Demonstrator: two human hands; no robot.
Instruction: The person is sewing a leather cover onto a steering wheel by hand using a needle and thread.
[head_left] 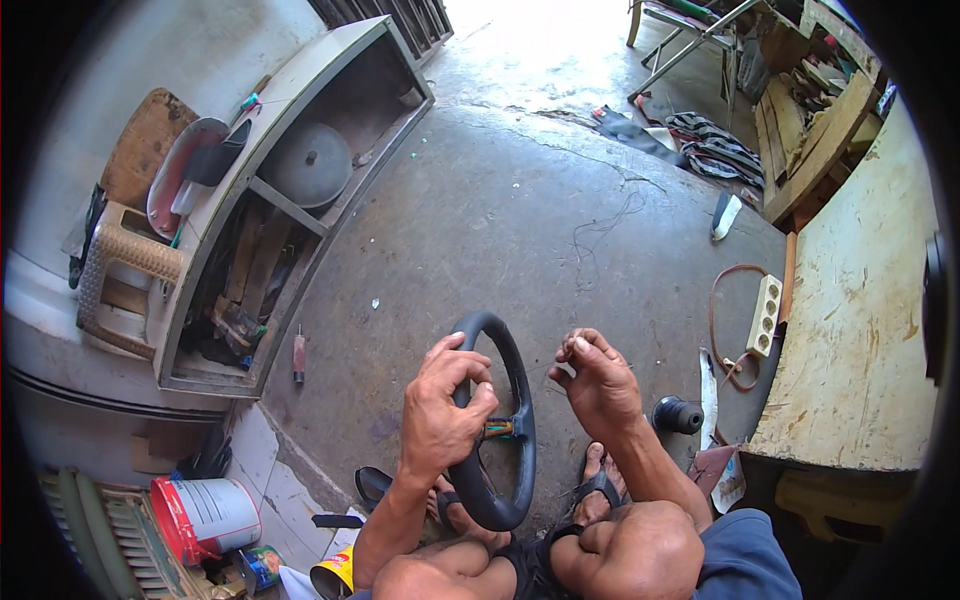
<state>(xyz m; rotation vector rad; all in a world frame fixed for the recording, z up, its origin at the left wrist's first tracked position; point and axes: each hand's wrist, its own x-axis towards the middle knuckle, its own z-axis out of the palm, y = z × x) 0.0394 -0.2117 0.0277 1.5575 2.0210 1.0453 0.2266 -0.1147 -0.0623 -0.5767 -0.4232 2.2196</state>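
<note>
A black steering wheel [508,350] stands upright between my legs, its hub showing a small yellowish metal part. My left hand [440,415] is at the wheel's left side, fingers and thumb curled round the rim, which it partly hides. To the right of the wheel, apart from it, my right hand [603,385] is raised with thumb and fingertips pinched together. Whatever is in that pinch is too small to make out. A black cone-shaped spool [678,415] lies on the floor beside my right forearm.
On the left stands a low cabinet [275,200] holding a round grey lid, with a stool [130,265] alongside. A red-handled tool [299,357] lies on the floor. At right are a power strip [765,315] and a worn table [850,300]. A white-and-red bucket [205,515] sits lower left.
</note>
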